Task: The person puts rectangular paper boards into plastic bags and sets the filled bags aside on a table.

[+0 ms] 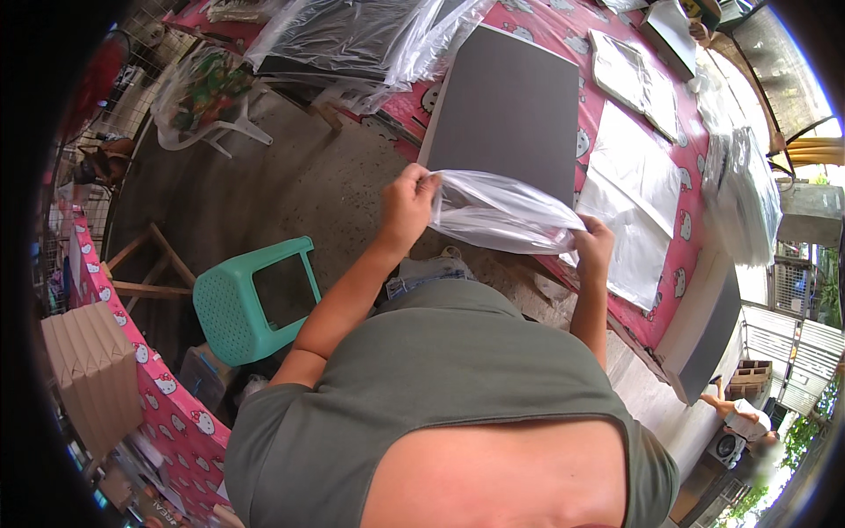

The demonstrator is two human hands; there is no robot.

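A large dark grey rectangular board with pale sides [510, 106] lies on the pink patterned table cover. Over its near end sits the mouth of a clear plastic bag [502, 211], bunched and stretched sideways between my hands. My left hand [409, 204] pinches the bag's left edge beside the board's near left corner. On the other side my right hand [594, 244] grips the bag's right edge, close to the board's near right corner. Both sets of fingers are closed on the plastic.
Right of the board lie flat plastic bags [629, 202] and a stack of clear-wrapped items [748, 194]. Plastic-covered dark boards [343, 40] lie at the far left. A green stool [233, 304] stands on the floor left of me. Cardboard boxes [92, 374] are stacked at the left.
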